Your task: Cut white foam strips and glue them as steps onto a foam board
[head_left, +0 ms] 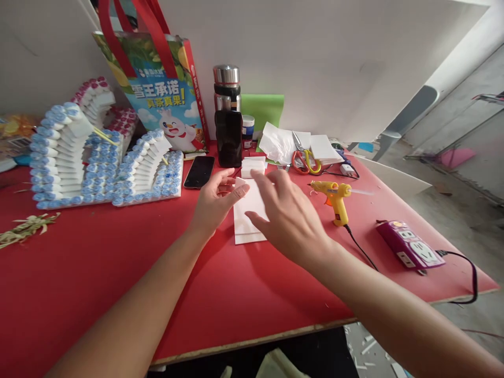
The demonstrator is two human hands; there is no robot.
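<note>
Over the middle of the red table, my left hand (214, 202) has its thumb and fingers closed around the edge of a small white piece (240, 182). My right hand (289, 215) hovers beside it with thumb and fingers apart, holding nothing that I can see. Beneath both hands lies a white rectangular board (244, 223), partly covered by the right hand. Just beyond the fingertips a small stack of white strips (252, 165) stands at the board's far end.
A yellow glue gun (334, 202) and a purple power strip (411, 247) lie to the right. Scissors (305, 160) rest on white paper. Behind are a phone (199, 172), another phone (229, 139) leaning on a flask (227, 76), a shopping bag (165, 100) and blue-white rolled-paper models (71, 157).
</note>
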